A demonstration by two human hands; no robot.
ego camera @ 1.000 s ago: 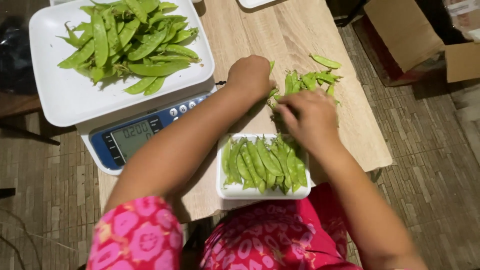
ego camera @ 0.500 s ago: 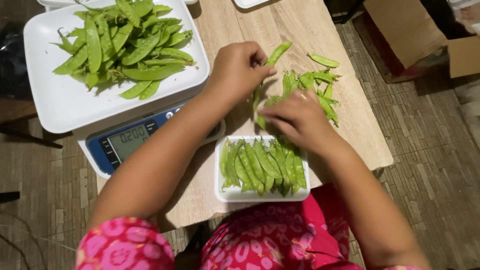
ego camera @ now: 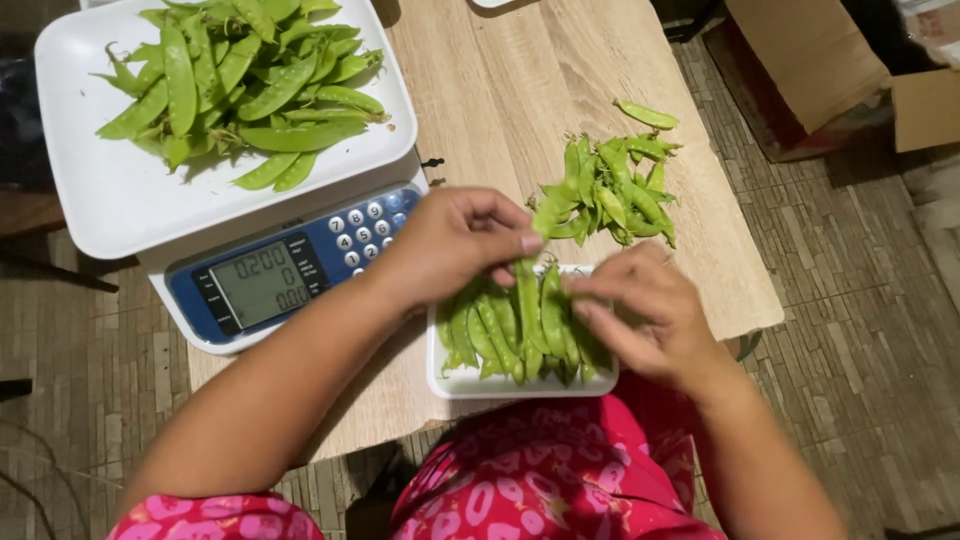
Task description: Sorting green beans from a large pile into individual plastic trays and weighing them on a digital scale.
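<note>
My left hand (ego camera: 455, 240) pinches a green snow pea pod (ego camera: 528, 290) at its top end, just above a small white tray (ego camera: 470, 385) near the table's front edge. That tray is packed with several pods lying side by side. My right hand (ego camera: 645, 315) hovers over the tray's right side, fingers curled and touching the pods there; whether it grips one I cannot tell. A loose pile of snow peas (ego camera: 615, 185) lies on the wooden table (ego camera: 520, 80) just beyond both hands.
A blue and white digital scale (ego camera: 270, 275) stands at the left, its big white pan (ego camera: 110, 205) heaped with snow peas (ego camera: 250, 75). Cardboard boxes (ego camera: 830, 60) sit on the tiled floor at the upper right. The table's right edge runs close to my right hand.
Both hands have come back from the loose pile toward the small tray. My left hand has brought one pod down over the packed pods.
</note>
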